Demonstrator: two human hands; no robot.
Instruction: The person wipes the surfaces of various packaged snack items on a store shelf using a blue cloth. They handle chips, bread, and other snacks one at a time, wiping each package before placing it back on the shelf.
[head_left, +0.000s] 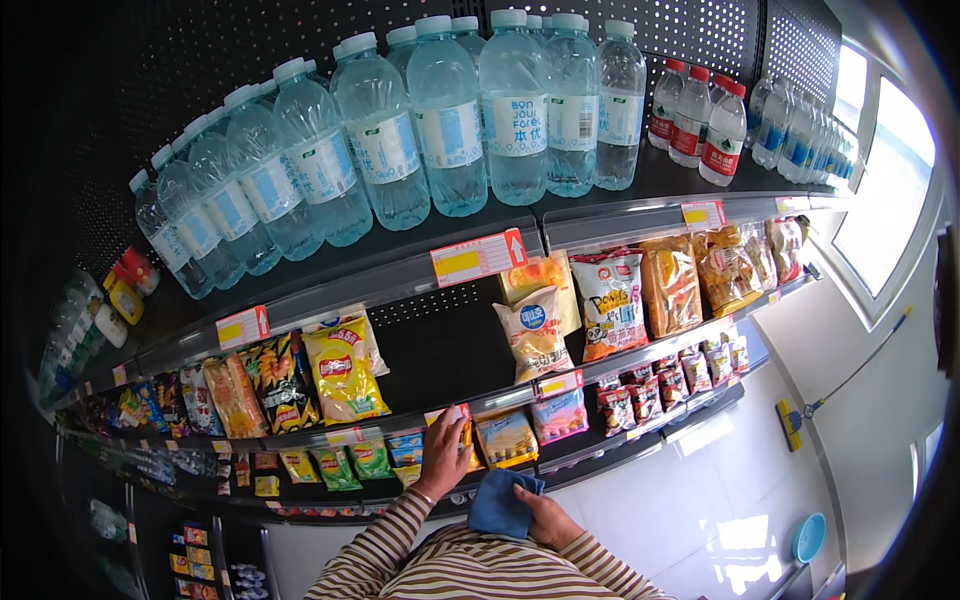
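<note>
My left hand (442, 459) reaches up to the front edge of the snack shelf (480, 401). Its fingertips overlap a red-bordered price tag (432, 417) there, and no object shows in the hand. Close to my body, my right hand (553, 517) grips a folded blue cloth (504, 501) between thumb and fingers. Above the left hand, a yellow bag of Lay's chips (345, 371) stands to the left. A pale snack bag (534, 337) leans to the right. Below the tag, a tan snack packet (507, 439) sits beside a pink one (560, 416) on the lower shelf.
Large water bottles (450, 142) line the top shelf, with red-capped bottles (722, 139) farther right. Bagged bread (671, 289) stands on the snack shelf. A yellow-headed mop (789, 425) leans near the wall, and a turquoise basin (808, 538) is at lower right.
</note>
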